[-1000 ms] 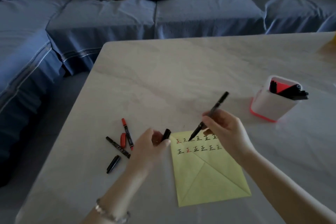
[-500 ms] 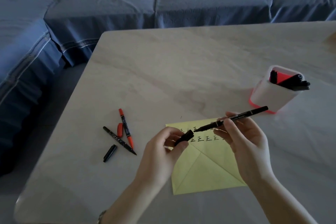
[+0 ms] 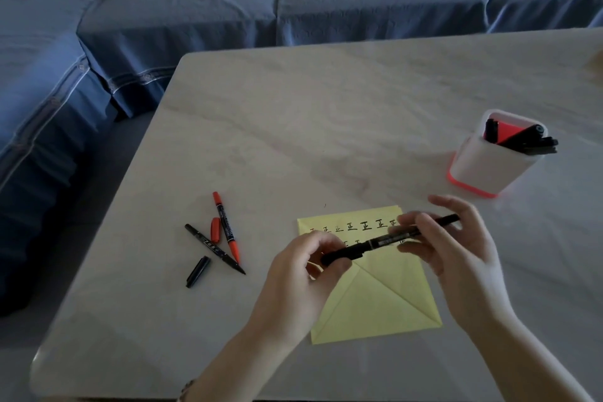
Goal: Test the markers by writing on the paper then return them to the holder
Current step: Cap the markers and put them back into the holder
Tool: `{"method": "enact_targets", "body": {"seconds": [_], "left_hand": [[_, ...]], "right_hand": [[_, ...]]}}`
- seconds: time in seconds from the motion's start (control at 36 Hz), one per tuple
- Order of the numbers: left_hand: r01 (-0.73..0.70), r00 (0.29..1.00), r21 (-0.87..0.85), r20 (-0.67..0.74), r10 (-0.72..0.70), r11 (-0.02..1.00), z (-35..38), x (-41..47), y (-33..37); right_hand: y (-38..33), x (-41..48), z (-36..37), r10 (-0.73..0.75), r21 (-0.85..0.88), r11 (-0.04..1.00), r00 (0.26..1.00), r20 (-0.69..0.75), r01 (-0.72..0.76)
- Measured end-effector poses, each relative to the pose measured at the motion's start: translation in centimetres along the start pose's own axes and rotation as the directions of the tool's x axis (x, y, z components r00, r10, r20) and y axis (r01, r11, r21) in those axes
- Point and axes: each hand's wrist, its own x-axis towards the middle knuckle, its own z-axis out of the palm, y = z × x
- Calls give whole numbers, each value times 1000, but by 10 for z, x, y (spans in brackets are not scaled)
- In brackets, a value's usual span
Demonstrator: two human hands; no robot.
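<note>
Left hand [image 3: 300, 274] pinched cap [image 3: 342, 252], right hand [image 3: 456, 258] gripped black marker [image 3: 401, 236] barrel, level between them for capping; holder [image 3: 483, 170] stood beyond right hand.

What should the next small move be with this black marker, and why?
Probably let the left hand release and the right hand carry the marker to the holder: the cap looks seated, the paper bears test marks, and the holder stands just beyond that hand.
</note>
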Motion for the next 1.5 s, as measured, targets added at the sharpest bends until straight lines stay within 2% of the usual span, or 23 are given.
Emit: {"method": "enact_targets", "body": {"seconds": [0.08, 0.14, 0.19, 0.25, 0.36, 0.42, 0.58, 0.69, 0.86, 0.94, 1.0, 1.06, 1.17, 1.22, 1.28, 1.33, 1.36, 1.42, 1.5], "left_hand": [[-10, 1000, 38, 6, 10, 999, -1, 0, 1], [-11, 999, 79, 39, 8, 997, -1, 0, 1], [-14, 998, 110, 58, 8, 994, -4, 1, 0], [-13, 996, 120, 89, 2, 993, -8, 2, -1], [54, 977, 28, 205, -58, 998, -14, -1, -1], [62, 970, 14, 235, -64, 998, -15, -2, -1], [68, 958, -60, 281, -49, 996, -15, 2, 0], [18, 963, -75, 270, 3, 997, -11, 4, -1], [-111, 970, -54, 213, 120, 992, -13, 1, -5], [-233, 958, 63, 189, 217, 971, -16, -3, -4], [-276, 952, 168, 186, 244, 947, -17, -5, -4], [-244, 960, 179, 182, 212, 953, -14, -8, -5], [44, 980, 14, 194, -46, 999, -5, -9, -4], [125, 976, -7, 181, -122, 992, 1, -5, -3], [146, 974, 6, 172, -145, 989, 7, 0, 0], [127, 979, 44, 157, -133, 991, 14, 5, 2], [110, 982, 65, 146, -119, 992, 17, 7, 4], [69, 988, 79, 132, -80, 994, 24, 12, 7], [44, 991, 38, 127, -49, 998, 32, 23, 12]], "right_hand": [[-6, 3, -4, 38, -79, 996, 999, 7, -37], [-9, 4, -5, 108, -225, 971, 990, 86, -86], [-10, 2, -5, 168, -386, 919, 966, 194, -82], [-10, 0, -7, 208, -507, 860, 947, 244, -58], [-11, -2, -11, 209, -631, 775, 951, 229, -19], [-12, -3, -13, 164, -671, 740, 956, 245, 45], [-11, -8, -20, 10, -719, 623, 916, 400, 307], [-9, -10, -17, -14, -712, 598, 893, 450, 368], [-5, -11, -13, 17, -648, 701, 902, 432, 297], [-3, -12, -11, 122, -576, 805, 910, 397, 144], [-1, -11, -12, 200, -567, 823, 909, 365, 46], [2, -9, -14, 254, -614, 789, 893, 373, 32], [-3, 1, -19, 347, -789, 590, 829, 439, 171], [-4, 5, -20, 307, -820, 474, 812, 496, 321], [-2, 7, -18, 213, -793, 387, 791, 574, 471], [1, 8, -19, 142, -712, 376, 723, 677, 593], [2, 9, -20, 129, -694, 388, 710, 692, 606], [1, 8, -21, 75, -699, 391, 736, 672, 599], [2, 14, -28, -118, -698, 297, 750, 650, 652]]}}
